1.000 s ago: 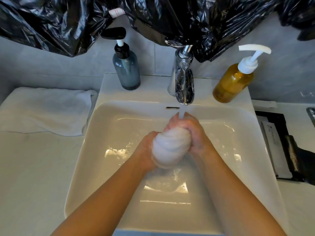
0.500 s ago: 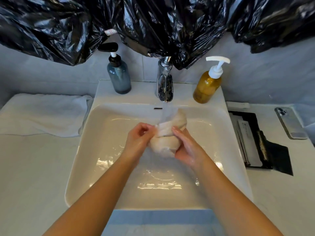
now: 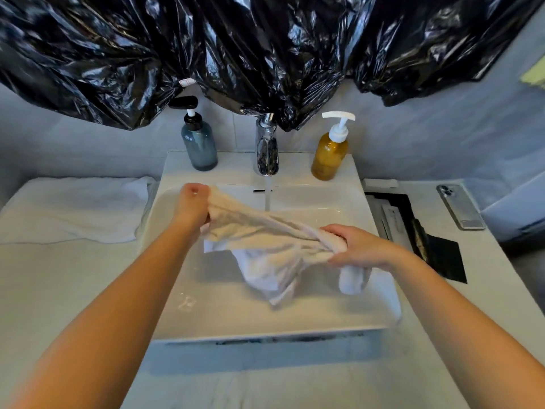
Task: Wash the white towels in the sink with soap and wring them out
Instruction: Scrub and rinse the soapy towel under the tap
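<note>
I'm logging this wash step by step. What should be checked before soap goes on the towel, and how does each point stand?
1. Left hand and right hand hold the towel at opposite ends: ok.
2. The towel hangs over the sink: ok.
3. Tap running: ok.
4. Amber soap bottle upright behind the sink: ok.
5. A hand free to pump: not ok, both grip the towel.
6. Suds already on the towel: cannot tell.

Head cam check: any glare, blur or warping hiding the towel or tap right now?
Head view: wide-angle warping bends the sink edges; the black plastic sheeting and chrome tap glint without washing out; the towel, gripped by left hand and right hand, looks slightly soft but readable, shadowing the sink beneath.
</note>
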Demonstrator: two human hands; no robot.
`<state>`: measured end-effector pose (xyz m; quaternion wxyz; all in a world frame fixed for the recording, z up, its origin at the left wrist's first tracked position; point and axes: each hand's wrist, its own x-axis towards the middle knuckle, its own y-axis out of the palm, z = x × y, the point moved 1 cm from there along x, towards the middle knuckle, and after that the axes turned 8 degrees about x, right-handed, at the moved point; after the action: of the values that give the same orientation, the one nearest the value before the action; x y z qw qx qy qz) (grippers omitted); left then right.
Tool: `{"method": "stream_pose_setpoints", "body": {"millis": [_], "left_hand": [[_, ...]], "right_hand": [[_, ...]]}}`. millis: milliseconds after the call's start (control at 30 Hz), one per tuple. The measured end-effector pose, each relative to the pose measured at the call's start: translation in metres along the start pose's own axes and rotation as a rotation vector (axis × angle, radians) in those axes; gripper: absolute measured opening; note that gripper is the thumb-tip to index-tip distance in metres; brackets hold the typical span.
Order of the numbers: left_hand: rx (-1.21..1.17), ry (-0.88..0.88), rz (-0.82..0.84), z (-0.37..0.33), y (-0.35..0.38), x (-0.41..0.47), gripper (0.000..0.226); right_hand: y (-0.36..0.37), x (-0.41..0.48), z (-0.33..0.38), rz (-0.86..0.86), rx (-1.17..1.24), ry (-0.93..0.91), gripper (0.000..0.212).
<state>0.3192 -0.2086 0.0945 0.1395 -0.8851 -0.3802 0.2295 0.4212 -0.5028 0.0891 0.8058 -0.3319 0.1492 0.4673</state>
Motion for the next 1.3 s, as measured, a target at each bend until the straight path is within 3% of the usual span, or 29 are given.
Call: {"method": "stream_pose_setpoints", "body": {"millis": [100,167,267,367,467,533,633,700,800,867,933,1033,1100,1167,1233,1300], "left_hand": [[-0.118,-0.051,0.067,-0.005,-0.007,0.0,0.02],[-0.075,-0.077,0.082,-0.003,-0.004,0.0,0.02],[0.353,0.08,0.156,0.01,-0.002,-0.002,0.026],[0.916,0.386,0.427,0.036,0.006,-0.014,0.068],[1.332,0.558,0.603,0.067,0.019,-0.02,0.094],[1.488,0.603,0.628,0.079,0.029,-0.023,0.082],[1.627,0.731,0.488,0.078,0.043,-0.03,0.039],[1.543,0.819,0.347,0.069,0.039,-0.031,0.025],[1.124,1.0,0.062,0.047,0.011,-0.021,0.016],[0.881,1.047,0.072,0.03,-0.012,-0.02,0.016],[0.722,0.978,0.132,0.018,-0.029,-0.025,0.018],[0.585,0.805,-0.018,0.016,-0.05,-0.028,0.024],[0.548,0.679,-0.146,0.022,-0.066,-0.023,0.023],[0.572,0.647,-0.19,0.032,-0.075,-0.018,0.025],[0.629,0.726,-0.177,0.042,-0.081,-0.017,0.026],[0.662,0.816,-0.139,0.05,-0.082,-0.015,0.025]], "right_hand": [[-0.004,-0.012,0.004,0.011,-0.232,0.043,0.059],[-0.002,-0.014,0.002,0.003,-0.354,0.106,0.058],[0.007,-0.012,-0.002,-0.002,-0.559,0.217,0.048],[0.022,-0.005,-0.005,0.016,-0.639,0.167,0.015],[0.031,0.0,-0.007,-0.068,-0.541,0.091,0.011],[0.033,0.002,-0.009,-0.071,-0.477,0.065,0.012],[0.035,0.003,-0.006,0.148,-0.444,0.062,0.018],[0.033,0.002,0.003,0.287,-0.409,0.034,0.014],[0.025,0.006,0.013,0.343,-0.166,-0.004,0.017],[0.029,0.021,0.011,0.163,-0.072,-0.042,0.02],[0.041,0.043,0.009,-0.02,-0.071,-0.072,0.021],[0.06,0.067,0.013,-0.172,0.058,-0.03,0.024],[0.061,0.075,0.015,-0.06,-0.123,0.008,0.026],[0.063,0.076,0.016,0.127,-0.419,0.021,0.048],[0.07,0.074,0.021,0.217,-0.594,0.048,0.061],[0.075,0.07,0.02,0.216,-0.717,0.063,0.053]]}}
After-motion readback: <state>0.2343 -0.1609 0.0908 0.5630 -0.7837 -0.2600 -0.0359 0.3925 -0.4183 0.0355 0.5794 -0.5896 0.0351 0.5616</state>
